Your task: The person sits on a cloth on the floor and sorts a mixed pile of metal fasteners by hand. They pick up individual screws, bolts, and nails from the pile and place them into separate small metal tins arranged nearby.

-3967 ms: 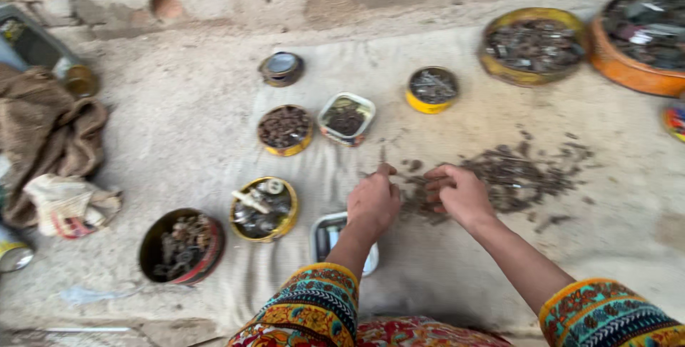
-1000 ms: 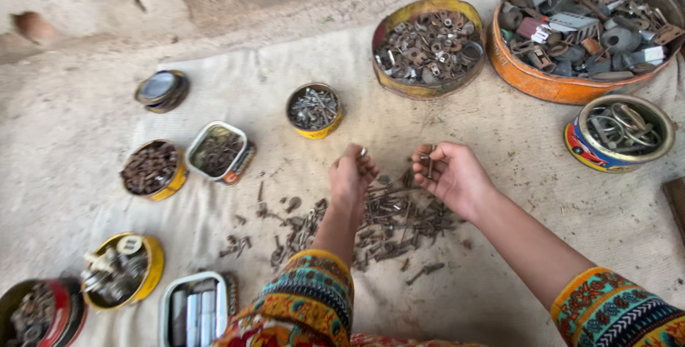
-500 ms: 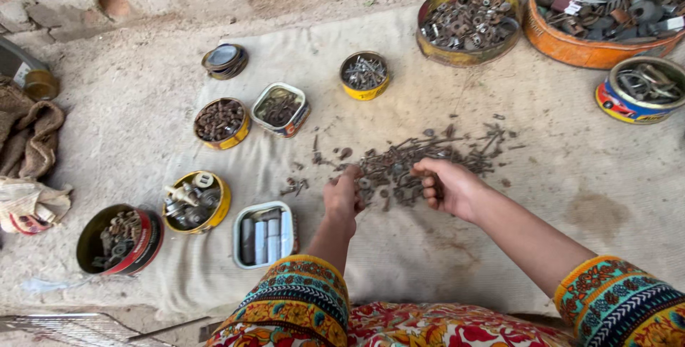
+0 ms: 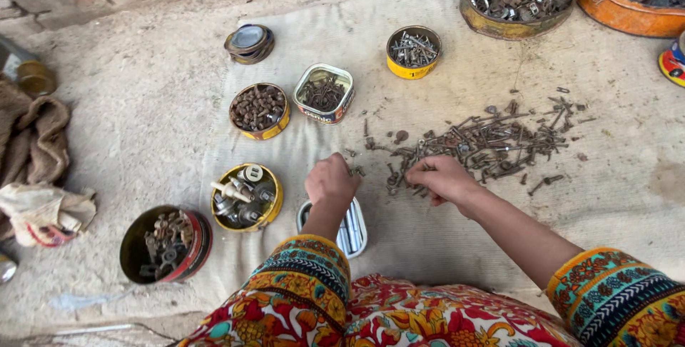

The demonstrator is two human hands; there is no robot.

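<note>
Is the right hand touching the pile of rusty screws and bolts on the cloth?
Touching. In the head view the right hand rests its fingertips on the near-left edge of the pile of rusty screws and bolts; no gap shows.

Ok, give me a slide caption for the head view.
Left hand and right hand pick through rusty scrap hardware on cloth among sorted tins.

Printed tins only; no signs or screens. Rectangular white tin with red label (image 4: 325, 93) stands beyond the left hand (image 4: 332, 179). Round yellow tin (image 4: 414, 51) further beyond. Round yellow tin (image 4: 246, 197) left of it; red-sided round tin (image 4: 165, 245) further left.
</note>
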